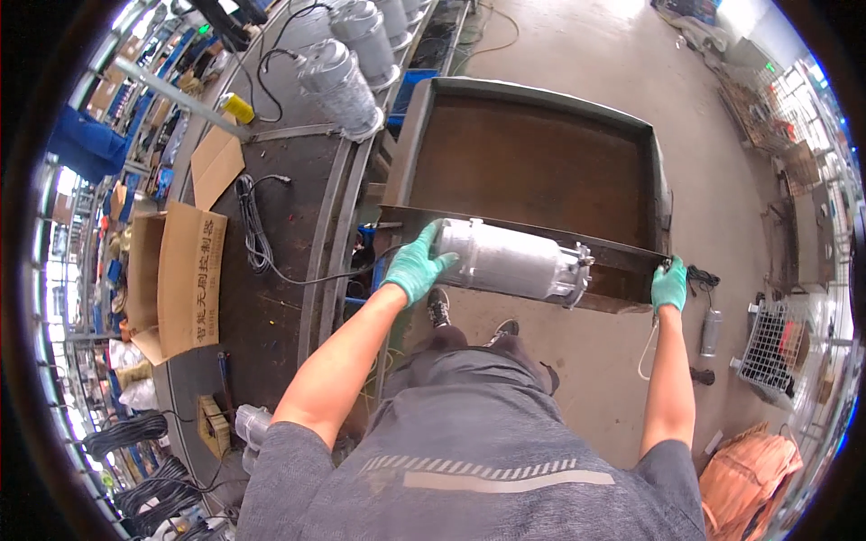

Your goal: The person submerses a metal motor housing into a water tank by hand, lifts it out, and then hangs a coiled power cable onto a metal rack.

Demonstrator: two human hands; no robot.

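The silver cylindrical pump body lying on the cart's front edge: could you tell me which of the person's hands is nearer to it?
Left. The left hand grips one end of the silver pump body; the right hand holds the metal cart at its corner, beyond the other end.

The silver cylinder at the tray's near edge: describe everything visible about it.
The silver cylinder looks like a metal motor or pump housing with a dull grey, smooth body. Its right end carries a wider flanged collar with small bolts. It lies on its side across the near rim of the large rusty brown tray. The green-gloved left hand grips its left end; the right hand is apart from it, at the tray's corner.
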